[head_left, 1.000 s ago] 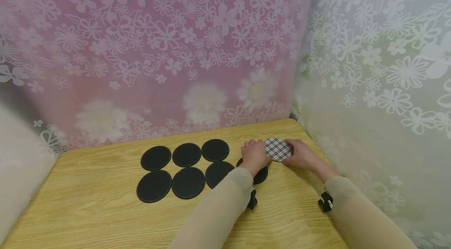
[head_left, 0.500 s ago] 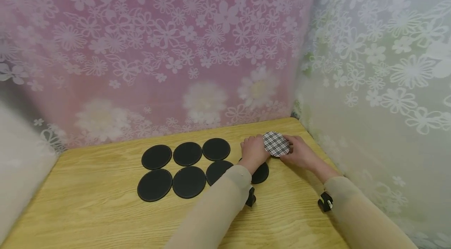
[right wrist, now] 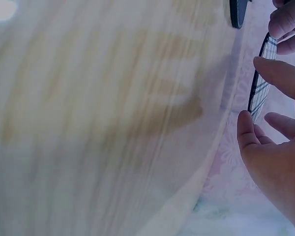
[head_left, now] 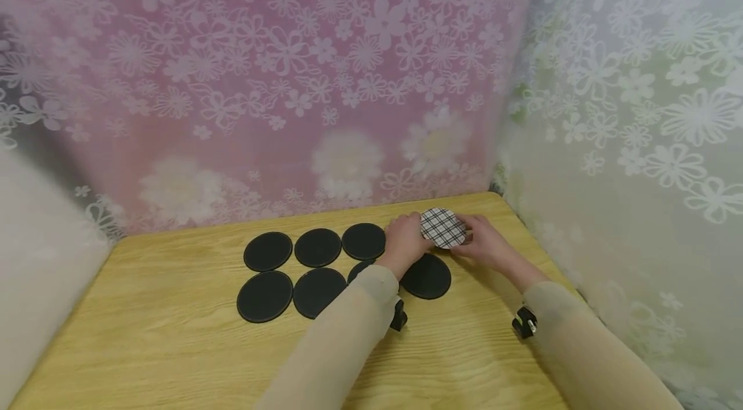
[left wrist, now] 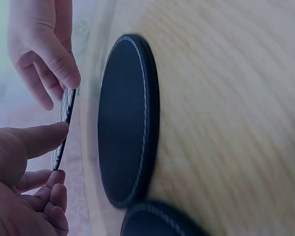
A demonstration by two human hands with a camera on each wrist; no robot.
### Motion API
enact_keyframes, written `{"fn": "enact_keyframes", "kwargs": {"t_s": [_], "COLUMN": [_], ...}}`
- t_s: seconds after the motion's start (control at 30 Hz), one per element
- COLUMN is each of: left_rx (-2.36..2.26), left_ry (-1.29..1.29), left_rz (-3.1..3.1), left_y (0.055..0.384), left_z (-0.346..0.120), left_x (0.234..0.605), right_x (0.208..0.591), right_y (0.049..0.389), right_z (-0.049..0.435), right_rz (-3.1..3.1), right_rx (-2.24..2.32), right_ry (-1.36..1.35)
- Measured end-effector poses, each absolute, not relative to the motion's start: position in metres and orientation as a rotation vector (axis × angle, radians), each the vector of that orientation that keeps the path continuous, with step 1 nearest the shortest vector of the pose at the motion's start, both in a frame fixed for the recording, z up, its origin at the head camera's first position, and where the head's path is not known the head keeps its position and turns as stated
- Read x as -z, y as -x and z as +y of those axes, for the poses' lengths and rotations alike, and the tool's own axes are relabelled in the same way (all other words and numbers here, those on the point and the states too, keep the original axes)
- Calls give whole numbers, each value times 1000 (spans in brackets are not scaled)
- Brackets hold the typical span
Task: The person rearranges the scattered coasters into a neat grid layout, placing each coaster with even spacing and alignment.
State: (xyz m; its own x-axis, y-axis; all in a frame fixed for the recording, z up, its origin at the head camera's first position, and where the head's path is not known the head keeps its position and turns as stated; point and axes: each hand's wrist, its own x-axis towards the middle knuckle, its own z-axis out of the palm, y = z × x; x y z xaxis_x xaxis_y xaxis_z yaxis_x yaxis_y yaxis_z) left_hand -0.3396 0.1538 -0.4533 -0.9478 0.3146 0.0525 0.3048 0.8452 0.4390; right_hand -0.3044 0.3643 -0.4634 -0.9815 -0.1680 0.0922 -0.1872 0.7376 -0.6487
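Note:
A round coaster with a black-and-white plaid face (head_left: 443, 227) is held between both hands above the far right part of the table. My left hand (head_left: 403, 242) grips its left edge, with the thumb against the rim in the left wrist view. On the opposite edge, my right hand (head_left: 487, 245) pinches it with thumb and fingers. In the right wrist view the coaster (right wrist: 261, 81) is tilted nearly edge-on, its dark rim towards the table. One black stitched coaster (left wrist: 128, 120) lies just nearer than the hands, apart from them.
Several black coasters lie in two rows, among them a far-left one (head_left: 268, 251) and a near-left one (head_left: 264, 296). My left forearm partly covers the near row. The wooden table (head_left: 174, 358) meets a pink floral curtain (head_left: 261, 107) behind and a pale one (head_left: 627, 139) at right.
Both hands have carried the plaid coaster left and slightly farther back, towards the far row. The black coaster at the right of the near row has come out from behind my left hand.

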Motion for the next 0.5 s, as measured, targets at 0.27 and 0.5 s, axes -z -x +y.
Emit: {"fn": "enact_keyframes", "kwargs": {"t_s": [0.27,0.5], "left_rx": [-781,-806], "left_ry": [-463,-427], "left_rz": [2982,2970], "left_y": [348,351], "left_z": [128,108], "left_x": [459,464], "right_x": [464,467], "right_y": [318,328], "right_z": [344,327], "right_rz": [-2918,-2922], "right_rx": [-1124,-1136], "right_ry": [-401,-462]}}
